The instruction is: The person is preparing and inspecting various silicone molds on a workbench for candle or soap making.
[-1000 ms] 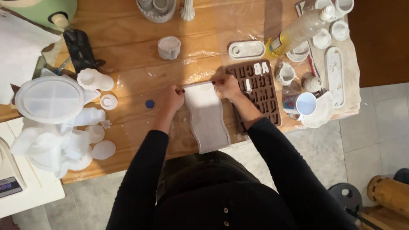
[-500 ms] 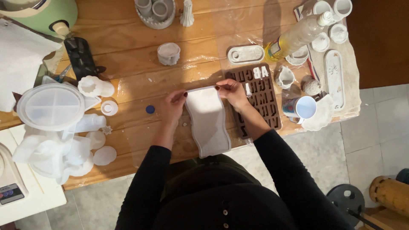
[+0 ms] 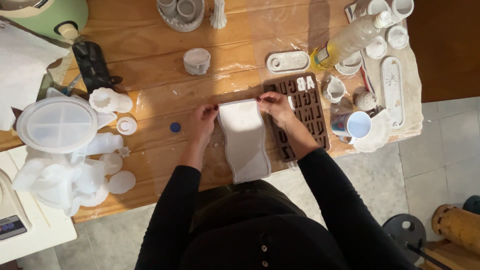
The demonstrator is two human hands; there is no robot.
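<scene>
Here both hands (image 3: 240, 112) pinch the wavy white mould's (image 3: 246, 142) far corners.

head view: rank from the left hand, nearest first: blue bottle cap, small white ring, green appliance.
From the left hand:
1. Blue bottle cap, just to its left on the wooden table.
2. Small white ring, further left, beyond the cap.
3. Green appliance, far top-left corner.
</scene>
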